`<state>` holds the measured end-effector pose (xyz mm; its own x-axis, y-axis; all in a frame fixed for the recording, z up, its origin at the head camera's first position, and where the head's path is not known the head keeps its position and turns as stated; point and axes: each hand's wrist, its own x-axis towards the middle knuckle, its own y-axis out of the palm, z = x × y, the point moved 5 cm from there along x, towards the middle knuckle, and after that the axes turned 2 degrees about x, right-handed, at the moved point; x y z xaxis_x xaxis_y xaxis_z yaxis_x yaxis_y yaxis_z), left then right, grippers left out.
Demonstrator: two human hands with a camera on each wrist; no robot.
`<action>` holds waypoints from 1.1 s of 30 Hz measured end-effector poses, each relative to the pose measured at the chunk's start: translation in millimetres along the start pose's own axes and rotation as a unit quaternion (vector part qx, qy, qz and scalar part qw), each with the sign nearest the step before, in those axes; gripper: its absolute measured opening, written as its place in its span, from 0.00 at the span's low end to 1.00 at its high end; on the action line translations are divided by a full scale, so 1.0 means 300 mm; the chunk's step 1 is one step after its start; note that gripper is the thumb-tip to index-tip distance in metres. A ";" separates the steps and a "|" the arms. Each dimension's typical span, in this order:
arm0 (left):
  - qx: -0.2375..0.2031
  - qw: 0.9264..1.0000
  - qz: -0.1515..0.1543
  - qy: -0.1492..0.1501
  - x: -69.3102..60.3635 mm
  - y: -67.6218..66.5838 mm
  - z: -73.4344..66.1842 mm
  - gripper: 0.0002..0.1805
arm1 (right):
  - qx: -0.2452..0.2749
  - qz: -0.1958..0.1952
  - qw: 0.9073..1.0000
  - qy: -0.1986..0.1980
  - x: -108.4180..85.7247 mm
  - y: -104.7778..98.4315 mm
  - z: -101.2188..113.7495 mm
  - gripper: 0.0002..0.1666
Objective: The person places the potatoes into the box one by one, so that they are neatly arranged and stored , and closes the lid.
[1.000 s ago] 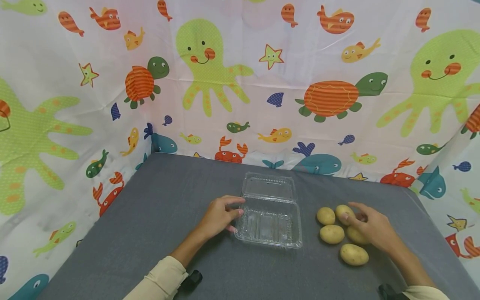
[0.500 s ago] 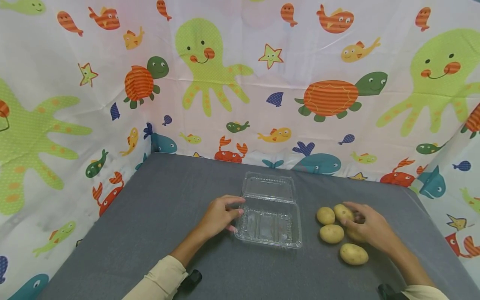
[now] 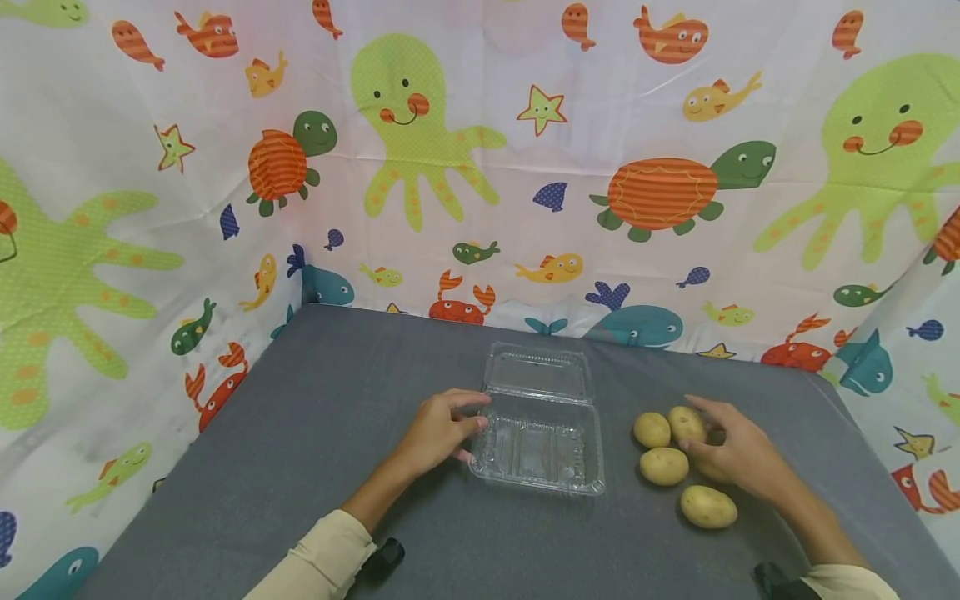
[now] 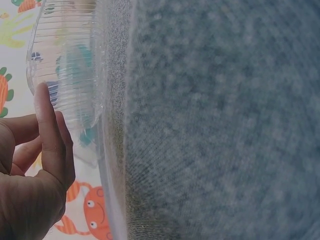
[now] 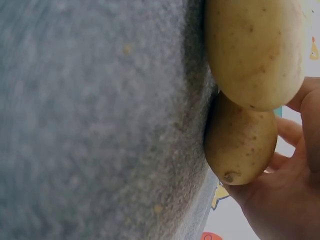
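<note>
A clear plastic clamshell container (image 3: 537, 457) lies with its lid (image 3: 538, 371) folded back at the middle of the table. My left hand (image 3: 435, 432) rests at its left side, fingers spread along the edge; in the left wrist view a straight finger (image 4: 49, 130) touches the clear wall. Several potatoes are grouped to the right. Over them is my right hand (image 3: 742, 450), thumb and index finger spread on either side of the far potato (image 3: 686, 423); a firm hold is not visible. Another potato (image 3: 708, 472) is partly hidden under this hand. The nearest potato (image 3: 708, 507) lies apart.
Two more potatoes, one at the back left (image 3: 652, 430) and one in front of it (image 3: 663, 467), lie between the right hand and the container. Grey cloth (image 3: 300, 492) covers the table. A sea-animal curtain (image 3: 480, 167) hangs behind and at both sides.
My right hand has shifted slightly left and away from me, its thumb and index finger spreading wider around the far potato. The left hand and container have stayed put.
</note>
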<state>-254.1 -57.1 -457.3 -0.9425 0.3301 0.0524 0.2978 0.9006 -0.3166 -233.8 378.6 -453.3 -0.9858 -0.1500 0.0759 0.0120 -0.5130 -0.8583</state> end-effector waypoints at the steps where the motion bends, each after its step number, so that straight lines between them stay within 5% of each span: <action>1: 0.000 1.000 0.000 0.000 0.000 0.000 0.000 0.20 | 0.002 -0.001 1.000 -0.006 -0.001 0.001 0.003 0.44; 8: 0.004 1.000 -0.002 -0.003 -0.003 -0.001 -0.006 0.20 | 0.002 -0.014 1.000 -0.009 0.004 0.005 0.007 0.39; 33: -0.009 1.000 -0.007 -0.013 -0.001 -0.003 0.011 0.21 | 0.008 -0.002 0.999 0.041 -0.001 0.005 -0.019 0.45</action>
<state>-254.6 -59.0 -460.0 -0.9502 0.3101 0.0320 0.2869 0.9100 -0.2993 -234.5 382.7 -457.4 -0.9962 -0.0786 0.0371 0.0100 -0.5278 -0.8493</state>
